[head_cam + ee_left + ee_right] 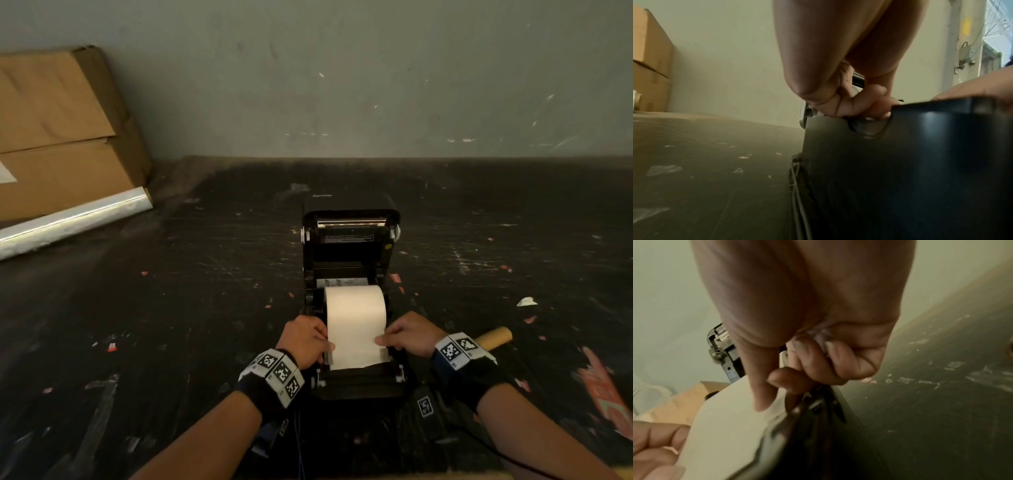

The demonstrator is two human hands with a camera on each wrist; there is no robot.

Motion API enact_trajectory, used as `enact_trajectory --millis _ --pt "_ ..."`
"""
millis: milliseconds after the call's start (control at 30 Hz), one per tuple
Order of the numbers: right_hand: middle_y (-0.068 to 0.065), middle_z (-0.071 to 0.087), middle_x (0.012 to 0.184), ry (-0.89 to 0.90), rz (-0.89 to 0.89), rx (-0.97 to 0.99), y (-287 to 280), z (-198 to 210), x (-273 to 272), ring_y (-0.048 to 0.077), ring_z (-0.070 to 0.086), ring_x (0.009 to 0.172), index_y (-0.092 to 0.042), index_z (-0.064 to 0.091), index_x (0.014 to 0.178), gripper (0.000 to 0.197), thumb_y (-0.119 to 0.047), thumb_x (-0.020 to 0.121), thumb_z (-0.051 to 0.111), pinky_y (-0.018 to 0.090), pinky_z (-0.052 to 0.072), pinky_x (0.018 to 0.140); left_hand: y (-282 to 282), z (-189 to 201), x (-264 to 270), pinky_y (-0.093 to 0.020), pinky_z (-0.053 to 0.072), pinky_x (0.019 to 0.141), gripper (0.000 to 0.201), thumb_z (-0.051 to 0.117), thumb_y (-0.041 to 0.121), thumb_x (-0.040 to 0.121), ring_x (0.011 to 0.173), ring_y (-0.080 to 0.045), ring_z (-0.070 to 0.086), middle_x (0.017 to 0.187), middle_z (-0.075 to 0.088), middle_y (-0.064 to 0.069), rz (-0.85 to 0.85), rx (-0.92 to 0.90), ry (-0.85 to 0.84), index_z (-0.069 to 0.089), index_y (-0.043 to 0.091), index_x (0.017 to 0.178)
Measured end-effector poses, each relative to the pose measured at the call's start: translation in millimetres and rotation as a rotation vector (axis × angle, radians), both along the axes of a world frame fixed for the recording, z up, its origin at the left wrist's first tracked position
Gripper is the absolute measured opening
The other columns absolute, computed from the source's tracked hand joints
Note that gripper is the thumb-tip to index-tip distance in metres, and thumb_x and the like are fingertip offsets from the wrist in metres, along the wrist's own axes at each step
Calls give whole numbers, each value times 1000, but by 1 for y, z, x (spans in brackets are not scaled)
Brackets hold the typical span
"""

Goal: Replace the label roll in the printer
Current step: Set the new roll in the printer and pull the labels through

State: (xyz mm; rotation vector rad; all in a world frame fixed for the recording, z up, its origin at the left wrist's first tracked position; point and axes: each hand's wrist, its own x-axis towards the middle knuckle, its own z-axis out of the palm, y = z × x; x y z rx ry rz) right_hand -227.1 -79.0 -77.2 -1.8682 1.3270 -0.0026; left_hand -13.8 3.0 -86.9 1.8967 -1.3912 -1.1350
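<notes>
Both hands, left and right, pinch the paper edges; best draw it evenly, square over the printer front.

The black plastic label printer looked smooth with a dull sheen, and a bright metal bar glinted under its raised lid. The white matt paper label roll sat inside it. The dark worn table top around the printer was rough and scratched. Right of the printer lay a brown cardboard tube; far left of it, matt brown cardboard boxes and a glossy roll of clear film.
</notes>
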Motion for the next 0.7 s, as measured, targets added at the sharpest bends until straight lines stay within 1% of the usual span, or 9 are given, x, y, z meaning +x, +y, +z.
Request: enact_trajectory --millis 67,200,233,300,367,467,533,633,700 --pt "3 63 71 -13 8 -17 1 -1 -1 8 52 63 -5 74 84 26 -30 83 66 19 39 61 -1 -1 1 -13 48 49 13 73 12 78 48 -3 59 71 67 3 -2 15 6 61 18 80" --pt "-3 60 66 47 60 18 1 1 0 8 52 63 -21 69 64 19 -27 82 66 19 39 60 1 -3 1 -16 50 54 12 73 12 77 51 -5 61 72 70 0 46 17 61 63 17 80" --pt "-3 61 67 51 55 22 0 1 1 8 53 64 -21 69 65 18 -26 82 67 19 39 60 1 -4 1 -17 50 55 12 73 10 77 51 -5 61 71 70 0 71 7 76 63 17 78" --pt "0 64 72 47 33 33 0 2 2 8 54 65 -14 73 75 15 -27 81 68 19 40 61 1 -4 1 -17 50 55 15 73 8 77 50 -5 61 70 70 1 94 -8 86 62 18 76" --pt "0 63 73 28 6 40 0 3 2 8 54 66 -8 74 84 24 -31 82 67 20 39 61 1 -3 1 -17 49 54 16 72 8 78 52 -5 61 70 69 1 67 -2 73 61 19 76" --pt "-2 61 70 3 -25 -1 2 1 1 7 53 65 -8 73 90 27 -33 84 65 19 37 60 1 -3 2 -13 48 49 16 72 8 78 47 -2 60 66 66 2 28 -8 41 61 18 75" --pt "-1 63 71 -2 -14 -22 3 -2 -1 7 54 64 -10 74 89 23 -31 84 65 18 38 61 1 -3 2 -12 48 48 13 73 8 77 47 -2 60 65 66 2 32 -10 44 62 16 76" --pt "0 66 73 25 11 -23 4 -4 -2 7 55 64 -15 74 82 17 -30 82 66 18 41 62 2 -3 2 -13 50 51 12 74 10 77 52 -5 62 67 68 1 47 -8 48 63 15 79" --pt "4 68 78 39 21 -20 3 -3 -2 8 56 66 -14 75 82 18 -30 82 67 19 43 64 1 -4 1 -15 50 54 13 73 10 77 55 -7 63 69 69 1 59 -10 51 62 17 79"
